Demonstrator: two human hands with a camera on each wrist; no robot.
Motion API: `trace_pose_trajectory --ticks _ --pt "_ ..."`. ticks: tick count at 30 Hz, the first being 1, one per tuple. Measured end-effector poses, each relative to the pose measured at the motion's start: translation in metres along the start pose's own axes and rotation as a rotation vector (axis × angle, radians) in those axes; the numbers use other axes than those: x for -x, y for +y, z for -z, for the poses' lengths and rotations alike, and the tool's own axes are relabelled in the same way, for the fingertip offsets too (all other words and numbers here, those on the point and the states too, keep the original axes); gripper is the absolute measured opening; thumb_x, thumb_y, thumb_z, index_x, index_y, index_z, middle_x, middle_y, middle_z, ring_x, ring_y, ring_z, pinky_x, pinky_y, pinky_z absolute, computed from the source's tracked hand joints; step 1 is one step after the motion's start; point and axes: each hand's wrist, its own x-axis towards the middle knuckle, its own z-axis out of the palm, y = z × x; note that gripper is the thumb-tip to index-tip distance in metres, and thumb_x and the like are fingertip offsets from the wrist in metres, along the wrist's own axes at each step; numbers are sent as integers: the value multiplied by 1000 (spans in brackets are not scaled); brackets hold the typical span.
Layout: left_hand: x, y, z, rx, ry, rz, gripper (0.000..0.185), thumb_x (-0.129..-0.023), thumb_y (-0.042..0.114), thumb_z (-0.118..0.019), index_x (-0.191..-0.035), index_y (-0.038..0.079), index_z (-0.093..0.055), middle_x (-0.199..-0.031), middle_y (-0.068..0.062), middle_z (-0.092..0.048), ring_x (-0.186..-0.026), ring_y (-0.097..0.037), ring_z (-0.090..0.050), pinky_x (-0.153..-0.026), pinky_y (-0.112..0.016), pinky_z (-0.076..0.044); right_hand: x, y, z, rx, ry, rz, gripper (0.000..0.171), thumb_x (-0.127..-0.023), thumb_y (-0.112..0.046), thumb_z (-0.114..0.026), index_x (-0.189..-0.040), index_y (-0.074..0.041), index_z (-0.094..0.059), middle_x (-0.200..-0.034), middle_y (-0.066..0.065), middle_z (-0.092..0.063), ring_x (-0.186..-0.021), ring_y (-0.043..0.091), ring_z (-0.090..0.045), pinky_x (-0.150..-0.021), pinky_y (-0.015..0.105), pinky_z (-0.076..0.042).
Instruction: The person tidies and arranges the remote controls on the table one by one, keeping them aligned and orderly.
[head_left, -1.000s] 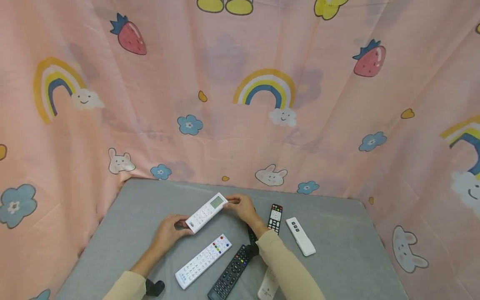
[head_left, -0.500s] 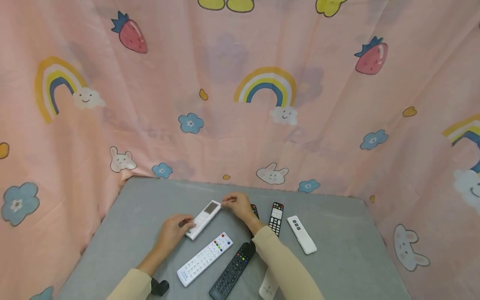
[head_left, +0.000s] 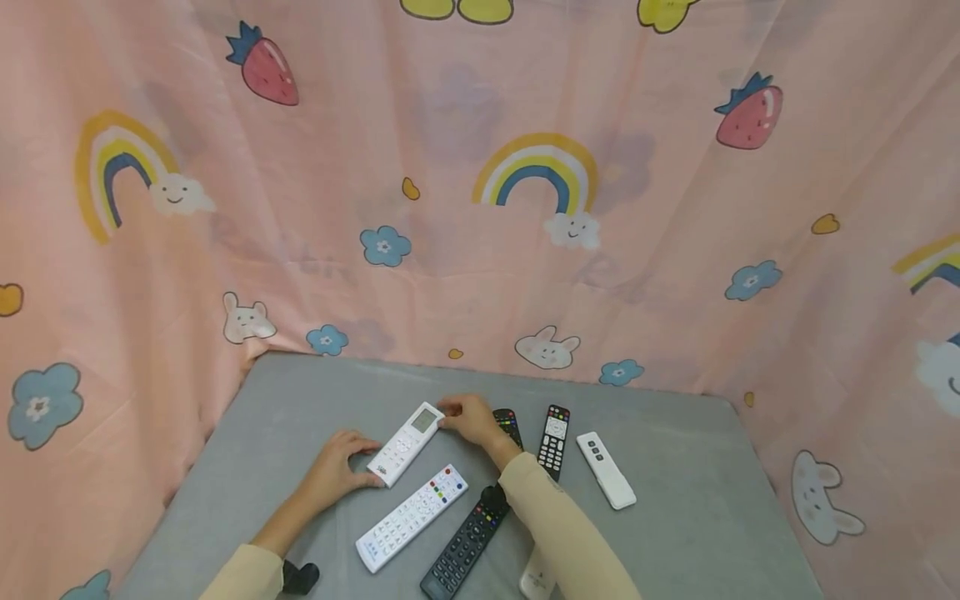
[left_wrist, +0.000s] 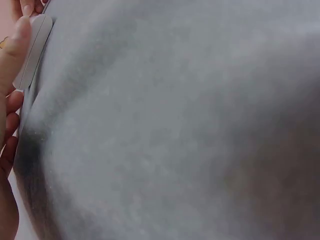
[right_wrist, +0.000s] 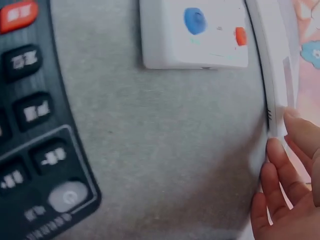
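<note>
A white air-conditioner remote (head_left: 405,446) with a small grey screen lies slanted between both hands, buttons facing up. My left hand (head_left: 333,475) holds its lower left end, thumb on the near corner and fingers at the far side. At the screen end, my right hand (head_left: 474,421) pinches the corner between thumb and fingers. The left wrist view catches the edge of the remote (left_wrist: 37,50) close over the grey cloth, with the thumb (left_wrist: 15,52) against it. In the right wrist view, fingertips (right_wrist: 275,150) sit right under the end of the remote (right_wrist: 275,75).
Nearer me lie a white remote with coloured buttons (head_left: 411,518) and a long black remote (head_left: 465,546). Another black remote (head_left: 507,423), a slim black one (head_left: 553,442) and a white one (head_left: 606,471) lie rightward. The right sleeve partly covers a pale remote (head_left: 536,579). A pink curtain (head_left: 465,275) hangs behind.
The air-conditioner remote has come slightly nearer and lower. My left fingers, over its lower part half a second ago, are back around its end; the right hand has shifted slightly left.
</note>
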Motion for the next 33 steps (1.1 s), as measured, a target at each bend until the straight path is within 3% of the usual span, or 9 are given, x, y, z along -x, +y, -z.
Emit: trace_pose_trajectory --ticks 7,11,18,27,33 --pt "1 0 -1 -60 9 -40 53 -57 30 -91 -105 11 -77 -94 3 -68 -91 -16 -57 -80 -33 -49 5 -3 -2 35 29 -5 23 -87 -15 -74 -109 -7 -75 -100 9 -71 -89 17 -61 -80 34 -54" --pt "-3 5 3 -32 41 -18 51 -60 27 -89 -106 12 -77 -94 2 -70 -90 -16 -59 -80 -34 -50 4 -2 1 -47 38 -37 26 -90 -18 -71 -113 -7 -73 -107 10 -73 -94 17 -65 -80 30 -55" --pt "-10 17 9 95 17 109 50 -65 21 -88 -113 13 -75 -86 6 -73 -80 -8 -64 -73 -26 -52 0 -1 7 -168 86 -38 27 -91 -18 -70 -115 -6 -73 -107 14 -74 -87 18 -66 -71 26 -53" --pt "-8 26 3 120 63 111 44 -70 12 -85 -112 9 -75 -81 4 -73 -77 -7 -66 -73 -26 -54 -9 -5 1 -338 187 -74 29 -91 -13 -70 -117 -2 -70 -105 18 -74 -93 22 -71 -77 27 -56" --pt "-8 36 4 129 84 112 41 -72 9 -84 -112 8 -75 -81 2 -73 -77 -9 -67 -72 -27 -56 -14 -12 4 -377 175 -71 28 -92 -13 -69 -118 -3 -70 -108 17 -74 -97 22 -71 -83 30 -58"
